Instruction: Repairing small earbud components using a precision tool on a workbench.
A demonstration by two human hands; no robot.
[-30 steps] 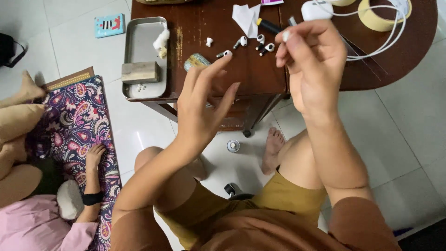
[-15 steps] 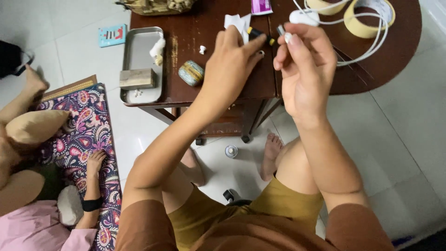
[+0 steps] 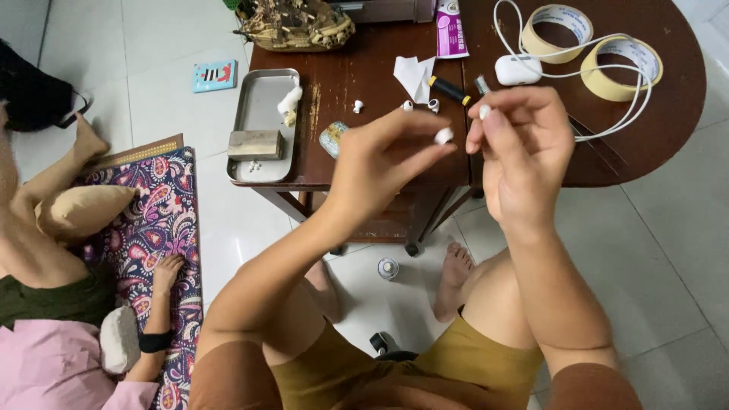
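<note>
My left hand [image 3: 383, 163] is raised over the front edge of the dark wooden table [image 3: 364, 76] and pinches a small white ear tip [image 3: 443, 136] between thumb and fingertips. Close to its right, my right hand [image 3: 520, 148] pinches a small white earbud piece [image 3: 484, 111] at its fingertips. The two hands nearly touch. On the table behind them lie several small white ear tips [image 3: 414, 105], a black and yellow pen-like tool [image 3: 449, 90], folded white paper [image 3: 414, 75] and a white earbud case [image 3: 519, 69] with a white cable [image 3: 607, 45].
Two rolls of tape [image 3: 621, 69] lie at the table's right. A metal tray [image 3: 262, 125] with a wooden block sits at its left edge, a model ship [image 3: 296, 26] behind. Another person [image 3: 45, 319] lies on a patterned rug [image 3: 156, 220] at left. My bare feet rest on white tiles.
My left hand reached to the small parts on the table, then drew back with a white ear tip pinched in it. The right hand stayed raised, holding its piece.
</note>
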